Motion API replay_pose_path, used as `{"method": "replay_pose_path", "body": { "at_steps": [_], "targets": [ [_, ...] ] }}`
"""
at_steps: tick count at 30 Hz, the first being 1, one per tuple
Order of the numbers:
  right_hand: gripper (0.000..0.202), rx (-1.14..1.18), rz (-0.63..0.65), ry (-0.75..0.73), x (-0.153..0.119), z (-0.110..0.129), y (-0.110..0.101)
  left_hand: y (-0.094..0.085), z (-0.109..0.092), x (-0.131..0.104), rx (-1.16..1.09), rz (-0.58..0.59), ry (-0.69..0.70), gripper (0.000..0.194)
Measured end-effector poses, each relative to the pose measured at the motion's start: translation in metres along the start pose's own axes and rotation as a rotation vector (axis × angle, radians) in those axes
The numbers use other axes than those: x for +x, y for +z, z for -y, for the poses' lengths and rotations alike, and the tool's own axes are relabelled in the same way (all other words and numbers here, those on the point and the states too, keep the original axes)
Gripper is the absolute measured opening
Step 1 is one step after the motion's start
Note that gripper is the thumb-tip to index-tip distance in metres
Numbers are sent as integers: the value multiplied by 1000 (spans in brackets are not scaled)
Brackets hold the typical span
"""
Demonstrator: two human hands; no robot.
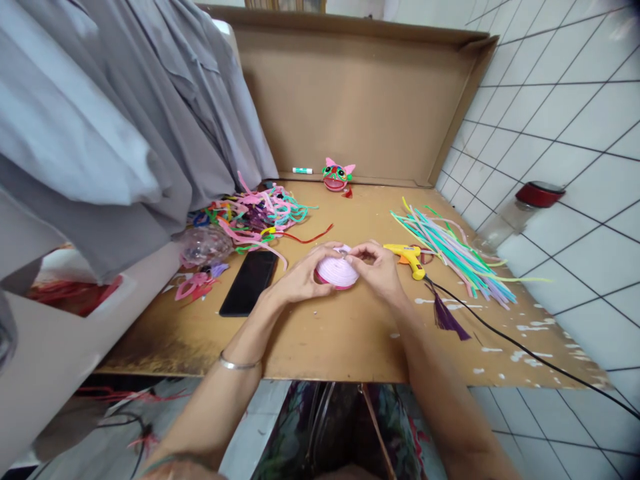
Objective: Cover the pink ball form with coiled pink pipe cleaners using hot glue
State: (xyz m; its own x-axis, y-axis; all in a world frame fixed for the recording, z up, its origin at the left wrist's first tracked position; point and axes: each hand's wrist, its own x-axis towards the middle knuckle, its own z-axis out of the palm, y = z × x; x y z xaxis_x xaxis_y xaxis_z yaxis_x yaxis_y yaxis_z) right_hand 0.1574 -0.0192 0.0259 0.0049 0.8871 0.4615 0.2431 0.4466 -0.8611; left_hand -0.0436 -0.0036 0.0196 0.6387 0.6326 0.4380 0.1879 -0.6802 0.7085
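lilac dome (337, 272) — partly hidden by left hand (304, 275) | black cord (525, 351) — cut off, right edge

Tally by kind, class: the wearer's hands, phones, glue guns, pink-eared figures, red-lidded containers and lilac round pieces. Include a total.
Hands: 2 (left hand, right hand)
Phone: 1
Glue gun: 1
Pink-eared figure: 1
Red-lidded container: 1
Lilac round piece: 1
Total: 7

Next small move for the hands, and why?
Probably press the right hand's fingertips lightly onto the top of the lilac round piece: they are already there, and the left hand holds its side. The yellow glue gun is not in hand, so it can likely wait.
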Motion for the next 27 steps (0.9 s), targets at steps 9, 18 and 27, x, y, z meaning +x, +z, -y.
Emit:
{"method": "replay_pose_path", "body": {
  "at_steps": [9, 18, 27],
  "targets": [
    [5, -178, -37, -118, -5, 5, 5, 0, 2, 0, -2, 2, 29, 53],
    [6, -193, -43, -111, -5, 5, 6, 1, 0, 0, 5, 0, 16, 53],
    [7, -183, -41, -96, -4, 5, 6, 1, -1, 1, 10, 12, 5, 52]
  ]
}}
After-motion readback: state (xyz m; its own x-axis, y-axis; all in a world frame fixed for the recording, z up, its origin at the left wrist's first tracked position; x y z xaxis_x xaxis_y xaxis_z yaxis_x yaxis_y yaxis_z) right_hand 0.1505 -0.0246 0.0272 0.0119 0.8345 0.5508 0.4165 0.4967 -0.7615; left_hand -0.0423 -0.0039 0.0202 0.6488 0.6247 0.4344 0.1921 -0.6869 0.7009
